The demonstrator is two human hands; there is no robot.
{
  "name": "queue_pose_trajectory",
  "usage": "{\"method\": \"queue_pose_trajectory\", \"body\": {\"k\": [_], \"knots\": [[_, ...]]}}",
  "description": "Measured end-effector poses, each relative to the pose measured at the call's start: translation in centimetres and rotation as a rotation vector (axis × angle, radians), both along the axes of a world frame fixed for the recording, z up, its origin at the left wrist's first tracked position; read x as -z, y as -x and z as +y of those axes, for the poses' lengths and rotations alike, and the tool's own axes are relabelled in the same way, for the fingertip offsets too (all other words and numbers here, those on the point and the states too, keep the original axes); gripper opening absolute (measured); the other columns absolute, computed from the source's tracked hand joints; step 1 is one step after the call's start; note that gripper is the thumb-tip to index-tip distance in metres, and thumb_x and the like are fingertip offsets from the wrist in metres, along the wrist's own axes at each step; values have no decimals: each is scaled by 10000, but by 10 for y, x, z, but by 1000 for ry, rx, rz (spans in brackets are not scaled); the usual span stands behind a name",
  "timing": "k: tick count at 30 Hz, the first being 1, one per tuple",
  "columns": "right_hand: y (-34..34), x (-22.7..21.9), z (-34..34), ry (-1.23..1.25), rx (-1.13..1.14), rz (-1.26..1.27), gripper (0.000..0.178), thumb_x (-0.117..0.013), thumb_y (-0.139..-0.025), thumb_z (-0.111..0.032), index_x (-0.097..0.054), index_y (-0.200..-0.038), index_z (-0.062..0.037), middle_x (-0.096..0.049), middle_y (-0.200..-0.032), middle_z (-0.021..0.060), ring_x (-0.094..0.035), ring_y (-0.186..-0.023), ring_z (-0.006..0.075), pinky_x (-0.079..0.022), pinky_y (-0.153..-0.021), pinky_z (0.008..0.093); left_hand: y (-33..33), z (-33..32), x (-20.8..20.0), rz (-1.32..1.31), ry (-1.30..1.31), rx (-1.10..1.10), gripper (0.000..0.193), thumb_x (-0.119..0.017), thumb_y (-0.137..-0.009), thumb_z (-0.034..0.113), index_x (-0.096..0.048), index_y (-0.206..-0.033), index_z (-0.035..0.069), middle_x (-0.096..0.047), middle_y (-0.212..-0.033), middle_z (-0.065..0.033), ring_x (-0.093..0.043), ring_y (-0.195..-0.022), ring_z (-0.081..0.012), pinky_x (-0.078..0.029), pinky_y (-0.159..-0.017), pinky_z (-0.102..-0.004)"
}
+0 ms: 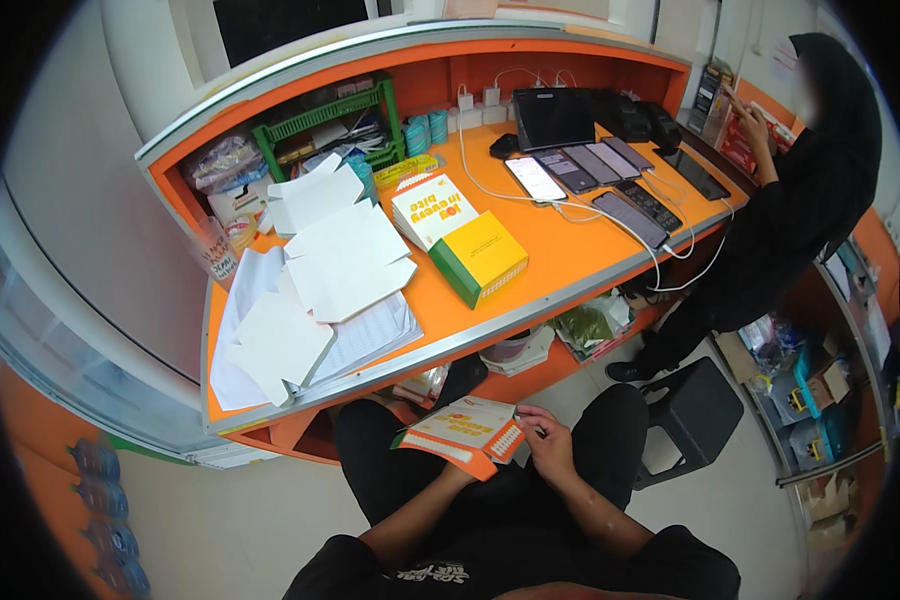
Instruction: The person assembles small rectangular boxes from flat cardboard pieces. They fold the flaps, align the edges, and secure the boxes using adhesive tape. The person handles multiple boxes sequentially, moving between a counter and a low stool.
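Above my lap is a partly folded cardboard food box [465, 425], white, orange and yellow, with some flaps standing out. My right hand [548, 445] grips its right end, the fingers bent around the edge. From below, my left hand [458, 477] holds the same box; the carton covers its fingers. On the orange desk [560, 255] ahead stands a folded yellow and green box [480, 258]. Against it lies a stack of printed flat cartons [435, 210]. Farther left, white unfolded cartons [350, 262] lie over printed paper sheets [370, 345].
Several phones [590, 165] with white charging cables and a dark tablet [555, 118] are on the desk's right part. A green crate [325, 120] stands at the back left. A person in black [800, 190] stands at right, near a black stool [695, 415]. Water bottles [105, 510] line the left.
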State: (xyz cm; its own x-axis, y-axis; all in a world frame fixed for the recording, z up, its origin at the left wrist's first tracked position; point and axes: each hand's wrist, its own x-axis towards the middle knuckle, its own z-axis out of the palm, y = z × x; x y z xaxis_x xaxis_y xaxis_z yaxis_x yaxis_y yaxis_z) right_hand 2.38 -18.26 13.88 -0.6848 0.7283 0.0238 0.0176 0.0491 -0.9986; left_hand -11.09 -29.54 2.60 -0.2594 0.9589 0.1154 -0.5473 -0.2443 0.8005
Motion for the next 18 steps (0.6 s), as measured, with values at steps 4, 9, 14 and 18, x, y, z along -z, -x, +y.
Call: {"method": "queue_pose_trajectory", "body": {"k": [4,9,14,18], "knots": [[-5,3,2,-41,-35,35,221,-604,-973,-122,-708,-1110,18,-604,-1288,146,-586,-1161,212,-432,-1020,329,-4,2,-15,238,172,-145,487,-569,-1014,285,-418,-1423,70,-488,-1402,-113,-507,-1268,-196,-457,-1029,-345],[-12,3,19,-123,-287,30,406,-558,-1005,-256,-556,-1325,-6,-559,-1334,170,-528,-1244,286,-387,-1077,375,-11,10,-87,498,424,-368,307,-721,-929,170,-652,-1191,27,-702,-1034,-42,-650,-934,-98,-521,-816,-262],[0,-18,26,-395,-184,-249,589,-667,-929,-340,-464,-1373,-9,-514,-1374,227,-513,-1270,342,-388,-1081,404,-23,8,-56,836,492,-381,300,-691,-882,87,-618,-1159,-2,-660,-1077,-129,-645,-986,-213,-515,-829,-352],[21,-19,11,-741,-312,-88,556,-728,-866,-284,-532,-1328,-42,-585,-1296,212,-565,-1202,374,-453,-1023,414,-42,12,-35,1004,166,-366,512,-669,-790,25,-514,-1278,7,-506,-1300,-246,-428,-1307,-422,-334,-1094,-504]]}}
